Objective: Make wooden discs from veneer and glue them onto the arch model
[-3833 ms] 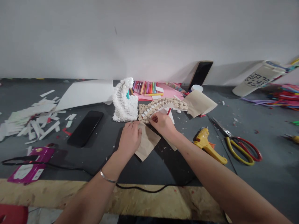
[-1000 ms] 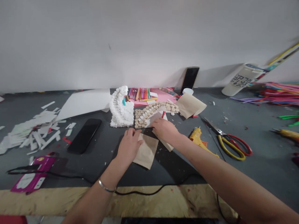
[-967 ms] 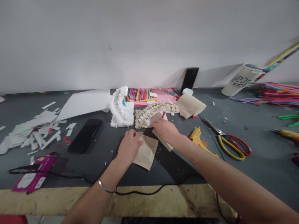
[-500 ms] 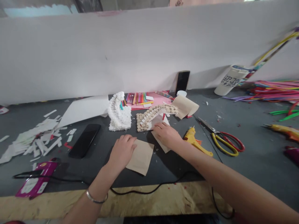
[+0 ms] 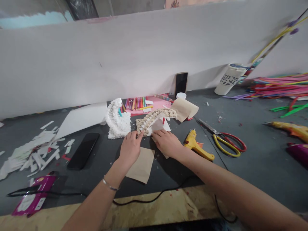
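Observation:
My left hand [image 5: 130,148] lies over the top of a brown paper square [image 5: 141,164], its fingertips touching the near end of a curved strip of small tan discs [image 5: 154,117]. My right hand [image 5: 166,143] rests palm down just right of it, on a white and brown paper piece [image 5: 160,126] under that strip, fingers stretched toward the discs. Neither hand grips anything that I can see. A white foam figure [image 5: 116,119] stands just left of the disc strip.
A black phone [image 5: 83,150] and white paper scraps [image 5: 33,154] lie left. A yellow glue gun [image 5: 197,147] and red-yellow scissors [image 5: 225,139] lie right. Markers [image 5: 136,103], a propped phone [image 5: 181,83], a white cup [image 5: 228,79] and coloured sticks [image 5: 279,88] stand behind. A black cable [image 5: 149,199] crosses the front.
The view has tilted up and swung right. My left hand has slid forward off the brown paper square to the end of the disc strip; my right hand stays beside the strip.

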A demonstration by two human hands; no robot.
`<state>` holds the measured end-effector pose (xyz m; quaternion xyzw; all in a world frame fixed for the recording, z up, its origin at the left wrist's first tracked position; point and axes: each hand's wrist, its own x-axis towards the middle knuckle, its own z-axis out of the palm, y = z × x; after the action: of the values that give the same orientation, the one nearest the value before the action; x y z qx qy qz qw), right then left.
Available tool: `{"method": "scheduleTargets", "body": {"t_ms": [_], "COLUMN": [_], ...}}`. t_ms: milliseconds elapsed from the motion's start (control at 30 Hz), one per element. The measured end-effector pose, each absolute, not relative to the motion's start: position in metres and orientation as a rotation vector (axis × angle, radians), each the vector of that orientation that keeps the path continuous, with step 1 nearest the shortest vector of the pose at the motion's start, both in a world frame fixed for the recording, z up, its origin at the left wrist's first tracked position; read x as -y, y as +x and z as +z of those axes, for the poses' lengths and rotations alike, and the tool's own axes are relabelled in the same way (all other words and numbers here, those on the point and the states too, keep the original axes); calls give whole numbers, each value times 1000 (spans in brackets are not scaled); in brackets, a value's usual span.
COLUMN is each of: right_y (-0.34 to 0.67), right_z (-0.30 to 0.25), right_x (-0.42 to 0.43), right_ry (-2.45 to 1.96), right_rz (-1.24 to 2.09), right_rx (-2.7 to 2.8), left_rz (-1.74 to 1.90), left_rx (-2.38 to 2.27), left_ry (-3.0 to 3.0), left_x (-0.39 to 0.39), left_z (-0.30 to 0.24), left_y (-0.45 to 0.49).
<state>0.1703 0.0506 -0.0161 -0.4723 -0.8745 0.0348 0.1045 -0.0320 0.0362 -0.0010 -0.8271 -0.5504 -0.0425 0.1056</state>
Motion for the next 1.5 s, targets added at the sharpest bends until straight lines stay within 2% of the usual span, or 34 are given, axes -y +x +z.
{"method": "scheduleTargets", "body": {"t_ms": [133,633,900,1100,1267,1500], "right_y": [173,209,260,313,332,337], "right_z": [-13,14,14,15,16,0], "right_x": [-44,-25,8,6,-9,-20], "right_ry": [-1382,-1386,-1383,-1699,-1727,-1689], "right_rz": [101,244,240,40,60,-9], "right_rx": [2538,2723,2353,2066,1743,1626], "left_rz": [-238,-167,-242,-267,-266,-269], "left_rx": [1623,1595,1643,1415,1344,1436], "left_ry": [-2503,-2640,-2464,-2736,-2816,-2780], "left_x": [-18,10,9,13,12,5], "left_z": [2,-4,4,21,16,2], "left_y": [-22,-29,-47,1,40,59]}}
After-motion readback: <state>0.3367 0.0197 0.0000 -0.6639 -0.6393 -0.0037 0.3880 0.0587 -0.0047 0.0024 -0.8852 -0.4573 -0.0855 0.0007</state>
